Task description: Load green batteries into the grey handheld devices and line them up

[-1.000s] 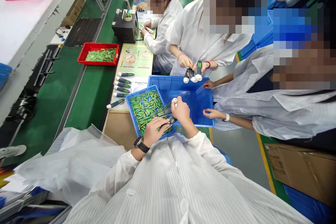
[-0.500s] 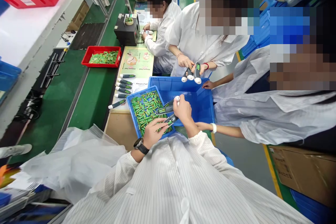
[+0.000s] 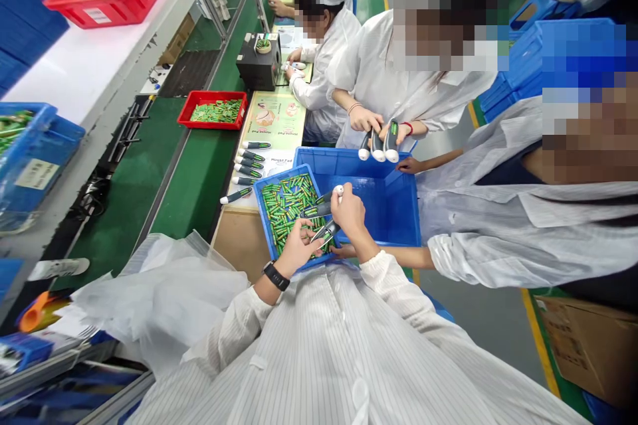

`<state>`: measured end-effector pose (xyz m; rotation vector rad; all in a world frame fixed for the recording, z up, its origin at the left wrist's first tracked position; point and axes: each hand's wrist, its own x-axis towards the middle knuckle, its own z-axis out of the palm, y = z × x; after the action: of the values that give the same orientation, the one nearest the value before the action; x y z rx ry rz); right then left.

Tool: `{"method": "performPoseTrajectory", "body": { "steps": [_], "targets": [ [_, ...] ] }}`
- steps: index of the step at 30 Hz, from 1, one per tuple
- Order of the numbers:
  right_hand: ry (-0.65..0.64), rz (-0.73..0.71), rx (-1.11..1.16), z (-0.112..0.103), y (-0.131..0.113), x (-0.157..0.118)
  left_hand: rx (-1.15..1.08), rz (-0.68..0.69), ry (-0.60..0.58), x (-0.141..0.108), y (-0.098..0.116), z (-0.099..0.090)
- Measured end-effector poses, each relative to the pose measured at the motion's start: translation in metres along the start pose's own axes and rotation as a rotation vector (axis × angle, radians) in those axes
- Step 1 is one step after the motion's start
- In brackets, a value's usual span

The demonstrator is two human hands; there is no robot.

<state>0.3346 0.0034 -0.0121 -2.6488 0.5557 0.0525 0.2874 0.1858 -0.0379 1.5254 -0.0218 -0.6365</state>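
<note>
My right hand [image 3: 349, 211] is closed around a few dark grey handheld devices [image 3: 317, 210] with white ends, fanned out over a blue tray [image 3: 266, 211]. Small green batteries [image 3: 285, 207] fill that tray. The lowest device [image 3: 329, 231] has its battery slot uppermost, with green showing inside. My left hand [image 3: 298, 247], with a black watch at its wrist, has bent fingers at this device's lower end. Whatever sits between those fingertips is too small to make out. Several similar devices [image 3: 248, 163] lie in a row on the mat beyond the tray.
A larger blue bin [image 3: 393, 206] adjoins the tray. Across it, a co-worker's hands [image 3: 371, 121] hold similar devices. Another person's hand [image 3: 343, 251] reaches the tray's near right corner. A red tray of batteries [image 3: 212, 109] stands on the green belt; plastic sheeting [image 3: 164, 285] lies left.
My left fingers, stretched along the lowest device before, are now bent at its end. The neighbour's lower hand has moved left to the tray corner. The whole view has shifted slightly.
</note>
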Motion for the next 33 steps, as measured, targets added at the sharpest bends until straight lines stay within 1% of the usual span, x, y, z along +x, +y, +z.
{"method": "performPoseTrajectory", "body": {
  "steps": [1, 2, 3, 6, 7, 8, 10, 13, 15, 18, 20, 22, 24, 25, 27, 30, 33],
  "targets": [
    [0.009, -0.003, 0.006, 0.001, -0.001, 0.0, 0.034, 0.003, -0.02, 0.003, -0.001, -0.008],
    [0.02, -0.006, 0.014, 0.001, -0.001, -0.001, 0.138, 0.015, -0.026, 0.008, -0.003, -0.017],
    [0.032, -0.008, 0.023, 0.001, -0.001, -0.001, 0.295, 0.032, -0.01, 0.013, -0.006, -0.028],
    [0.065, -0.024, 0.05, 0.0, 0.001, -0.004, 0.789, 0.056, 0.108, 0.027, -0.019, -0.059],
    [0.076, -0.031, 0.059, -0.001, 0.001, -0.005, 0.888, 0.048, 0.127, 0.031, -0.024, -0.066],
    [0.085, -0.037, 0.068, -0.001, 0.002, -0.006, 0.942, 0.037, 0.127, 0.034, -0.03, -0.071],
    [0.103, -0.048, 0.085, -0.002, 0.003, -0.008, 0.998, 0.019, 0.11, 0.04, -0.041, -0.074],
    [0.112, -0.07, 0.103, -0.002, 0.003, -0.013, 1.06, 0.022, 0.095, 0.045, -0.049, -0.073],
    [0.108, -0.07, 0.098, -0.002, 0.002, -0.016, 1.078, 0.051, 0.108, 0.047, -0.047, -0.072],
    [0.107, -0.052, 0.082, -0.003, 0.003, -0.019, 1.061, 0.117, 0.158, 0.039, -0.032, -0.073],
    [0.109, -0.046, 0.081, -0.004, 0.005, -0.02, 0.974, 0.191, 0.18, 0.025, -0.015, -0.07],
    [0.111, -0.044, 0.083, -0.005, 0.006, -0.02, 0.817, 0.322, 0.179, 0.006, 0.004, -0.062],
    [0.115, -0.044, 0.081, -0.005, 0.006, -0.021, 0.675, 0.463, 0.173, -0.013, 0.022, -0.05],
    [0.116, -0.043, 0.078, -0.005, 0.006, -0.021, 0.631, 0.515, 0.176, -0.021, 0.029, -0.042],
    [0.112, -0.042, 0.077, -0.004, 0.003, -0.023, 0.614, 0.566, 0.204, -0.032, 0.038, -0.029],
    [0.093, -0.043, 0.078, -0.004, -0.002, -0.026, 0.654, 0.629, 0.231, -0.038, 0.04, -0.014],
    [0.083, -0.05, 0.07, -0.004, -0.006, -0.029, 0.723, 0.715, 0.196, -0.037, 0.032, -0.008]
  ]
}}
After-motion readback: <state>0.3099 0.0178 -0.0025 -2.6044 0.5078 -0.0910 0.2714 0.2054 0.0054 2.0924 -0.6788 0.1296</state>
